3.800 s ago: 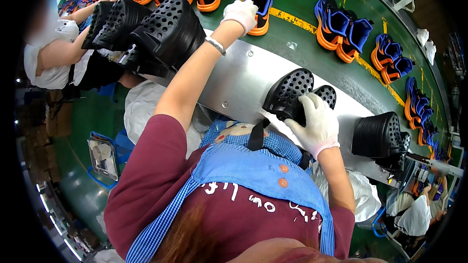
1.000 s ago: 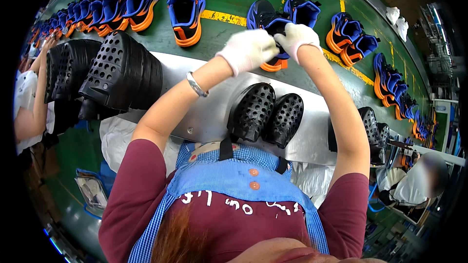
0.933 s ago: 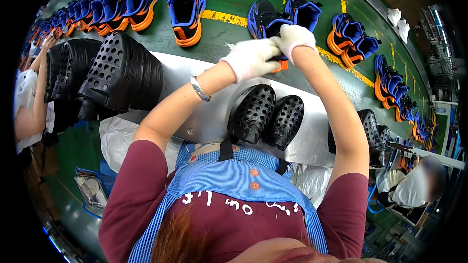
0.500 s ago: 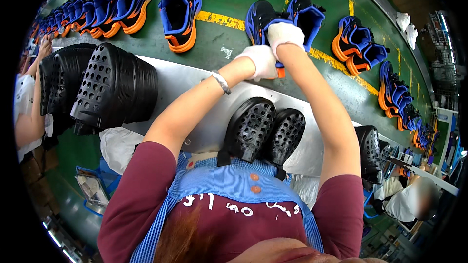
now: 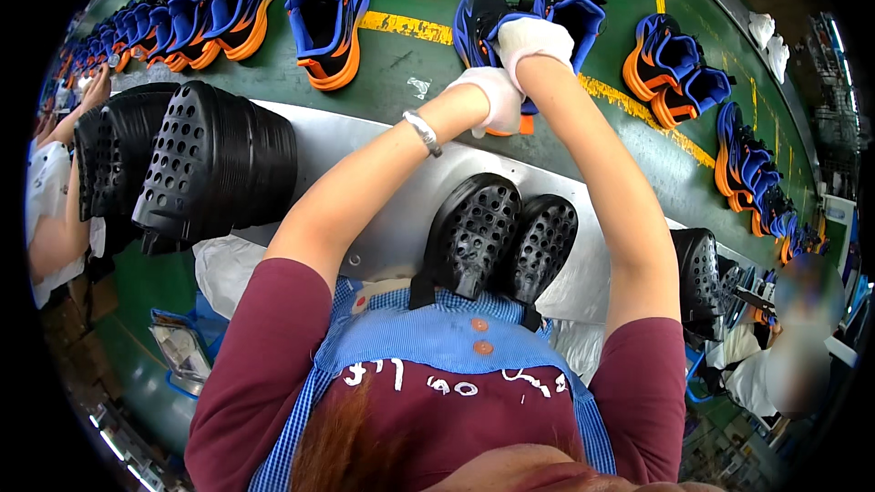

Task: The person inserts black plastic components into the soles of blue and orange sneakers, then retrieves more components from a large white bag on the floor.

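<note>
A blue, black and orange sneaker point(image 5: 476, 20) stands on the green bench in front of me, toe pointing away. My right hand point(image 5: 536, 40), in a white glove, is closed over its collar. Lower, my left hand point(image 5: 497, 98), gloved too, is curled against the heel, with its fingertips partly hidden. Orange sole shows beneath the hands. Close on the right stands a matching sneaker point(image 5: 576, 16), its blue lining facing up. Nearer my apron, two black perforated shoe-shaped pieces point(image 5: 476, 230) lie on the metal ledge.
Stacked black perforated pieces point(image 5: 219, 159) stand at left. A single sneaker point(image 5: 326, 23) and a long row of sneakers point(image 5: 232, 9) line the far left. More sneakers point(image 5: 673, 64) run down the right. Another person's arm point(image 5: 77, 114) reaches in at left; a person in white point(image 5: 775, 374) is at right.
My left hand has shifted slightly right, closer to my right wrist. Both hands remain at the same sneaker. The view has moved a little, and more of the person at right shows.
</note>
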The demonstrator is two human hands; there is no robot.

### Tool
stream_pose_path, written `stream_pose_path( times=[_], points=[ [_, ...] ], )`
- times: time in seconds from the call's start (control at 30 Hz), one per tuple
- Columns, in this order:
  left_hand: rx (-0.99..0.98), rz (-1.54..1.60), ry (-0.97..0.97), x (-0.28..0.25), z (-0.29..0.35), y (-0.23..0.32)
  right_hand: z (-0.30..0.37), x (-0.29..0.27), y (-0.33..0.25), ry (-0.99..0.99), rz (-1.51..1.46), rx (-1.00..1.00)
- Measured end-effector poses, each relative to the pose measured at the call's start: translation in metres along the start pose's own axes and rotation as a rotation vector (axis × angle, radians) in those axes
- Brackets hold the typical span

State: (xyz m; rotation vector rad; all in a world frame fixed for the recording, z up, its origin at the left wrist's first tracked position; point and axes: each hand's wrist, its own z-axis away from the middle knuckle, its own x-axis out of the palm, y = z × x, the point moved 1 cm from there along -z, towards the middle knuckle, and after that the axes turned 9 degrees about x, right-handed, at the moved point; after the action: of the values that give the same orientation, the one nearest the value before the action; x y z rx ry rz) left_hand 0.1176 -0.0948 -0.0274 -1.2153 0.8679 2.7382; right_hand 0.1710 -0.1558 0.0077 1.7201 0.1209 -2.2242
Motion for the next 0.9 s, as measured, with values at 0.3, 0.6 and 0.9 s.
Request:
stream_pose_path(
  times=[0.3, 0.6, 0.9],
  points=[
    [-0.092, 0.107, 0.078, -0.017, 0.05, 0.026, 0.059, -0.009, 0.03, 0.058, -0.414, -0.132],
    [0.007, -0.131, 0.314, -0.005, 0.067, -0.036, 0.279, 0.018, 0.083, 0.108, -0.544, -0.147],
    [0.207, -0.379, 0.778, 0.015, 0.128, -0.006, 0.312, 0.061, 0.079, 0.112, -0.472, -0.056]
  ],
)
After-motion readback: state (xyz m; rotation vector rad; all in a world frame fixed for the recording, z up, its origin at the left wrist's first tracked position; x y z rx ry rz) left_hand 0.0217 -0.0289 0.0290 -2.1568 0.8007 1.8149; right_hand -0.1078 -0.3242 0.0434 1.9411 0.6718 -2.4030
